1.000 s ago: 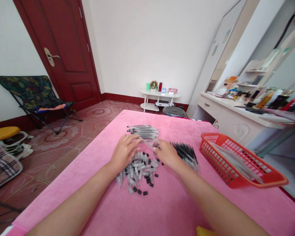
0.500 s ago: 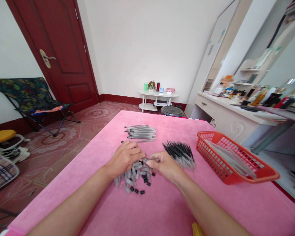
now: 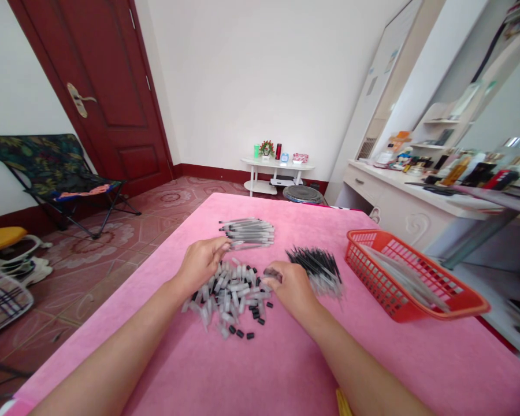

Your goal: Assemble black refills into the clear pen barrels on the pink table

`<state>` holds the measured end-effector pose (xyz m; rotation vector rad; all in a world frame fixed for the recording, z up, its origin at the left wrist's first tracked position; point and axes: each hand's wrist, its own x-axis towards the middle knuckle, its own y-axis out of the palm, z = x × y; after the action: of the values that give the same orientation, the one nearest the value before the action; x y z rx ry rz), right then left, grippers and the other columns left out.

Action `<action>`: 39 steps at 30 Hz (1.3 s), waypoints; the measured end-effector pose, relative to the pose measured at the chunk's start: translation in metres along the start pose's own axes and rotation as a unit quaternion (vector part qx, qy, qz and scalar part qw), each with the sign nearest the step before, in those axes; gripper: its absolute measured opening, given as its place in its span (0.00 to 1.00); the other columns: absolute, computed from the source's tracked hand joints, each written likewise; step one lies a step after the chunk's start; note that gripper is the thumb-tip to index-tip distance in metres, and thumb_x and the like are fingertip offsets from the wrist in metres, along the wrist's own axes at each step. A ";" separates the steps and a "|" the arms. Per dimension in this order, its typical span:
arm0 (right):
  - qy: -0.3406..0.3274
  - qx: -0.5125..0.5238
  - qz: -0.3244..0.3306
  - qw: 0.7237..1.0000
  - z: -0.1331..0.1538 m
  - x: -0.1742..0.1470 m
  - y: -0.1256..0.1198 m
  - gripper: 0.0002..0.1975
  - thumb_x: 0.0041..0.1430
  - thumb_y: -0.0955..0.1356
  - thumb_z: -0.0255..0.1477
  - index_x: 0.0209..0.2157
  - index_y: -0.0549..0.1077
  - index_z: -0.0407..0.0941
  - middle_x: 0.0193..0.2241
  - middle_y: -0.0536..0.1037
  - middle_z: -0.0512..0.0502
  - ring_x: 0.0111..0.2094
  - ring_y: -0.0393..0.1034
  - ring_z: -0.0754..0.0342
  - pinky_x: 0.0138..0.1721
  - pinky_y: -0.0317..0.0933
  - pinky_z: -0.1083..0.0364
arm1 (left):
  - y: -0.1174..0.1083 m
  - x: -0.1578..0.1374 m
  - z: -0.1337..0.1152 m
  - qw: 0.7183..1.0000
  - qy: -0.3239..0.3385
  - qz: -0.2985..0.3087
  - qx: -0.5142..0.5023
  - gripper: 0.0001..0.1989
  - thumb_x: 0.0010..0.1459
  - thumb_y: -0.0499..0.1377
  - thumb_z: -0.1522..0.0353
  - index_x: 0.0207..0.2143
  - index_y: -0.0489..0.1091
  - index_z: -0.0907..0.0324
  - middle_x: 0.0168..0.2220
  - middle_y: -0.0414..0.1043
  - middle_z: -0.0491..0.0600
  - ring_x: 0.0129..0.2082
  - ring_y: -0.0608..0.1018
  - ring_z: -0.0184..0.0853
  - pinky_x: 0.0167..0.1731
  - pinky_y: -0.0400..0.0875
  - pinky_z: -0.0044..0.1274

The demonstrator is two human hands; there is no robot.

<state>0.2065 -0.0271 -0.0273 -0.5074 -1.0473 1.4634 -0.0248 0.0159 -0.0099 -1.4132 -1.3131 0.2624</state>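
My left hand (image 3: 203,260) is closed in a pinch at the near left end of a row of capped pens (image 3: 249,231). Whatever is between its fingertips is too small and blurred to name. My right hand (image 3: 291,284) is curled, thumb against fingers, at the right edge of a heap of clear pen caps (image 3: 227,297); a dark bit shows at its fingertips, but I cannot make it out. Small black plugs (image 3: 240,334) lie among the caps and in front of them. To the right of my right hand is a pile of black-tipped refills (image 3: 314,266).
A red plastic basket (image 3: 398,315) holding clear, thin items stands on the right of the pink-covered table (image 3: 225,375). Something yellow (image 3: 343,401) shows at the near edge. Beyond are a folding chair (image 3: 56,173), a white side table (image 3: 260,167) and a cluttered dresser (image 3: 394,190).
My hands have moved apart. The left went up and left from above the caps to the pen row, uncovering more of the heap; the right stays near the heap's right side.
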 end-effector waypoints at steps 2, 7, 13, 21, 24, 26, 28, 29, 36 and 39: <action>-0.008 0.006 0.010 1.000 0.000 0.000 0.004 0.07 0.51 0.67 0.28 0.33 0.75 0.46 0.30 0.77 0.48 0.32 0.69 0.55 0.33 0.55 0.60 | 0.003 0.002 -0.003 0.999 0.022 0.007 -0.034 0.14 0.59 0.46 0.68 0.40 0.70 0.58 0.34 0.74 0.50 0.34 0.75 0.35 0.34 0.64 0.22; -0.014 0.027 -0.019 0.999 0.006 -0.003 0.002 0.10 0.50 0.67 0.28 0.37 0.75 0.48 0.35 0.76 0.48 0.36 0.68 0.55 0.37 0.56 0.59 | 0.004 0.002 -0.018 0.989 0.025 -0.040 -0.138 0.13 0.57 0.48 0.73 0.42 0.68 0.59 0.38 0.73 0.52 0.40 0.74 0.36 0.41 0.66 0.26; 0.027 0.239 -0.023 0.970 0.012 -0.001 0.005 0.12 0.51 0.66 0.31 0.38 0.74 0.44 0.32 0.77 0.47 0.28 0.68 0.56 0.30 0.60 0.58 | -0.008 0.006 -0.042 0.875 -0.096 -0.176 -0.441 0.06 0.56 0.54 0.67 0.36 0.61 0.58 0.38 0.74 0.51 0.40 0.76 0.36 0.43 0.68 0.31; 0.082 0.437 0.025 0.895 0.013 0.004 0.000 0.19 0.53 0.63 0.42 0.28 0.72 0.39 0.22 0.74 0.47 0.17 0.62 0.60 0.16 0.54 0.61 | 0.014 0.002 -0.039 0.714 -0.228 -0.107 -0.653 0.13 0.50 0.61 0.67 0.35 0.60 0.59 0.42 0.73 0.52 0.40 0.77 0.37 0.38 0.72 0.27; 0.083 0.441 0.034 0.893 0.013 0.003 0.000 0.20 0.54 0.63 0.43 0.24 0.71 0.39 0.18 0.72 0.49 0.16 0.60 0.61 0.16 0.52 0.62 | 0.019 0.000 -0.042 0.702 -0.233 -0.089 -0.667 0.12 0.50 0.61 0.69 0.35 0.61 0.59 0.41 0.74 0.52 0.40 0.77 0.38 0.37 0.72 0.27; 0.083 0.439 0.039 0.894 0.012 0.003 0.002 0.19 0.54 0.63 0.41 0.23 0.71 0.39 0.17 0.71 0.49 0.16 0.60 0.61 0.17 0.52 0.62 | 0.022 -0.002 -0.044 0.700 -0.234 -0.079 -0.670 0.12 0.50 0.61 0.69 0.35 0.61 0.59 0.41 0.74 0.52 0.40 0.77 0.38 0.38 0.72 0.28; 0.085 0.430 0.036 0.898 0.012 0.003 0.004 0.17 0.53 0.63 0.39 0.23 0.71 0.40 0.17 0.71 0.50 0.16 0.60 0.61 0.17 0.52 0.61 | 0.025 -0.003 -0.045 0.703 -0.239 -0.075 -0.666 0.12 0.50 0.61 0.68 0.35 0.61 0.59 0.40 0.74 0.52 0.39 0.77 0.38 0.38 0.72 0.29; 0.085 0.424 0.031 0.901 0.013 0.003 0.005 0.15 0.52 0.64 0.37 0.22 0.71 0.40 0.16 0.70 0.50 0.16 0.60 0.61 0.18 0.52 0.61 | 0.026 -0.004 -0.045 0.705 -0.243 -0.076 -0.662 0.12 0.50 0.61 0.68 0.35 0.62 0.60 0.40 0.74 0.52 0.39 0.78 0.38 0.38 0.73 0.29; 0.090 0.377 -0.029 0.921 0.018 0.002 0.006 0.09 0.42 0.70 0.30 0.26 0.69 0.42 0.20 0.70 0.53 0.20 0.61 0.60 0.22 0.54 0.61 | 0.027 -0.002 -0.043 0.692 -0.272 -0.110 -0.660 0.10 0.49 0.61 0.71 0.32 0.62 0.60 0.36 0.75 0.50 0.38 0.78 0.38 0.36 0.74 0.28; 0.074 0.372 -0.008 0.925 0.016 0.001 0.008 0.12 0.53 0.63 0.36 0.25 0.69 0.41 0.18 0.69 0.52 0.18 0.61 0.60 0.21 0.53 0.60 | 0.027 -0.002 -0.044 0.690 -0.270 -0.107 -0.663 0.10 0.49 0.61 0.71 0.33 0.62 0.60 0.35 0.75 0.50 0.37 0.78 0.37 0.36 0.74 0.28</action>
<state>0.1885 -0.0303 -0.0254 -0.0535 -0.3169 1.6449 0.0224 -0.0030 -0.0171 -2.4260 -2.3457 -0.6640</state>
